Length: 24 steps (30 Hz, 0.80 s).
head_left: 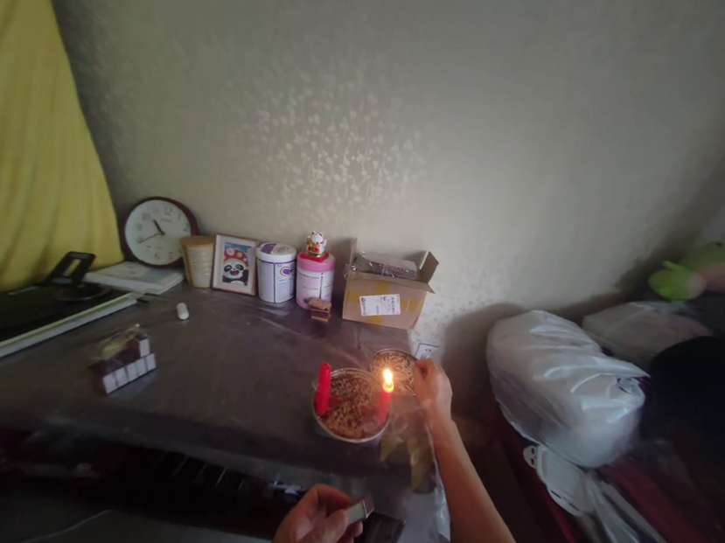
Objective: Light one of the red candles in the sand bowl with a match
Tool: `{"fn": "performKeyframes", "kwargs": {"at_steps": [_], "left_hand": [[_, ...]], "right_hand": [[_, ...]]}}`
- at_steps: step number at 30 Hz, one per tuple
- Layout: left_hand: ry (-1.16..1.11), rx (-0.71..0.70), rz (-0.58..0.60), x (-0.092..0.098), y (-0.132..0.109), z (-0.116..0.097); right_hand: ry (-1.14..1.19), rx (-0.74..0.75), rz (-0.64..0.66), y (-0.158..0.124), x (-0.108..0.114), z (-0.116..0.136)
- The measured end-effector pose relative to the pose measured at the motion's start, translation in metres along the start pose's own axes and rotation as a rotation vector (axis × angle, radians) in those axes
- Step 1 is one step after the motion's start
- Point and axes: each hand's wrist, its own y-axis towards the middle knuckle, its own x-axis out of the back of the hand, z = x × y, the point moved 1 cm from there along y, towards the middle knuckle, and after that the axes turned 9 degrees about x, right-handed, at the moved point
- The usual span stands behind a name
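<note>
In the head view my left hand (312, 534) is low in front of the table, its fingers closed round a small matchbox (361, 509). My right hand (433, 390) reaches over the table's right end. Its fingers are pinched at the edge of a round dish (385, 354) with thin pale sticks in it; anything between them is too small to make out. Nearer stands a round metal bowl (347, 437) filled with brown grains. A lit red candle (385, 405) stands upright at its right side, and an unlit red candle (322, 390) at its left.
On the dark table (224, 369) lie a pack of small boxes (127, 361) and a white oval object (181, 311). Along the wall stand a clock (159, 231), a picture frame (235, 265), tubs (275, 274) and a cardboard box (385, 301). White bags (560, 384) are at right.
</note>
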Motion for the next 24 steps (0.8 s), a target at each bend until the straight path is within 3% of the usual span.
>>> {"fn": "performKeyframes", "kwargs": {"at_steps": [4, 7, 11, 14, 19, 24], "left_hand": [[0.001, 0.016, -0.007, 0.002, 0.001, 0.001], [0.000, 0.036, -0.003, 0.002, 0.000, 0.002], [0.029, 0.036, -0.014, 0.001, -0.002, 0.003], [0.079, 0.019, -0.041, 0.002, -0.002, 0.004], [0.293, -0.097, -0.034, 0.003, -0.004, 0.004], [0.405, -0.165, 0.022, 0.001, -0.006, 0.007]], "right_hand": [[-0.003, 0.027, -0.001, -0.003, 0.004, -0.001], [0.025, 0.040, -0.012, -0.021, 0.025, -0.001], [0.097, 0.063, 0.020, -0.065, 0.064, 0.021], [0.243, 0.086, 0.163, -0.110, 0.080, 0.051], [0.444, 0.242, 0.314, -0.168, 0.075, 0.085], [0.485, 0.228, 0.423, -0.184, 0.066, 0.084]]}}
